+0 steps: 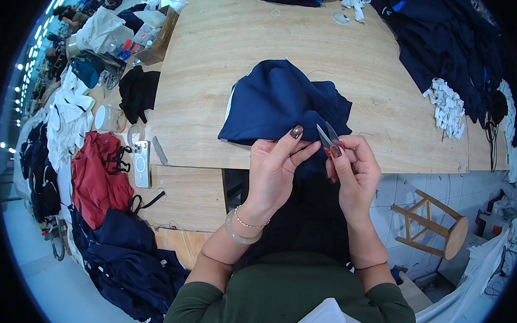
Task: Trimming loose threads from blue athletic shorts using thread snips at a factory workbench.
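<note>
A navy blue garment (275, 99) with a white strip along its left edge lies bunched at the table's near edge, partly hanging over it. My left hand (275, 168) pinches the garment's near edge between thumb and fingers. In my right hand (358, 173) is a pair of thread snips (329, 138) with red handles. Their two pointed blades are apart and point up and away, close beside my left fingertips and over the fabric. Whether a thread lies between the blades is too small to tell.
The wooden table (203, 102) bears a dark navy fabric pile (444, 48) and white strips (445, 108) on the right. At left are a phone (141, 164), a red garment (98, 176), a tape roll (121, 121) and a box (162, 41). A wooden stool (438, 227) lies right below.
</note>
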A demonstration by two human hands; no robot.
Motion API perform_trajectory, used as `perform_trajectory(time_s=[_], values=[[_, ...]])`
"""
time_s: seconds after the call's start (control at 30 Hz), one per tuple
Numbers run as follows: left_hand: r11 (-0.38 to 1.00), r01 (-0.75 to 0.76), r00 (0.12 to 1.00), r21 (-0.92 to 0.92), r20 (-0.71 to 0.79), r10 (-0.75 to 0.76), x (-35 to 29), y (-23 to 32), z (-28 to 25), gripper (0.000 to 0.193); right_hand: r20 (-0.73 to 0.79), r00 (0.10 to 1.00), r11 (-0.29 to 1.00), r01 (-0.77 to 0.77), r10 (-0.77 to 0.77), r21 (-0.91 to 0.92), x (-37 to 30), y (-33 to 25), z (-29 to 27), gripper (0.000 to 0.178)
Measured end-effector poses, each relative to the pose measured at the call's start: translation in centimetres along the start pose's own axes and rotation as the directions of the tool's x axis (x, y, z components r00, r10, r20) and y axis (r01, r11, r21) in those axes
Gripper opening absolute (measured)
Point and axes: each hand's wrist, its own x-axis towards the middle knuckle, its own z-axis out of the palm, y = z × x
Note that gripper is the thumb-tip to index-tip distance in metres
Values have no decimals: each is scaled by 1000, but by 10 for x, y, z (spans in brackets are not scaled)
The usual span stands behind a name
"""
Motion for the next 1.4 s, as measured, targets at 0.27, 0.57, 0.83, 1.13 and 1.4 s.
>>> perform_trajectory(time_s=[0.27, 0.57, 0.83, 1.13, 1.4], values=[[999, 1, 1000, -46, 13, -1, -1, 2, 1, 14, 1, 996, 994, 92, -93, 63, 1, 11, 4, 12], [999, -17, 1000, -31, 8, 18, 0, 2, -1, 14, 46, 999, 999, -13, 11, 42, -1, -1, -1, 9], [1000, -17, 1000, 0, -22, 17, -1, 2, 0, 12, 18, 999, 999, -33, 32, 17, -1, -2, 2, 8], [1000, -12, 999, 6, -30, 12, -1, 3, 0, 12, 11, 999, 999, -50, 50, 4, 0, -3, 2, 8], [1000, -15, 1000, 0, -25, 15, -1, 4, 2, 13, -6, 999, 998, -34, 35, 60, 0, -1, 4, 10]])
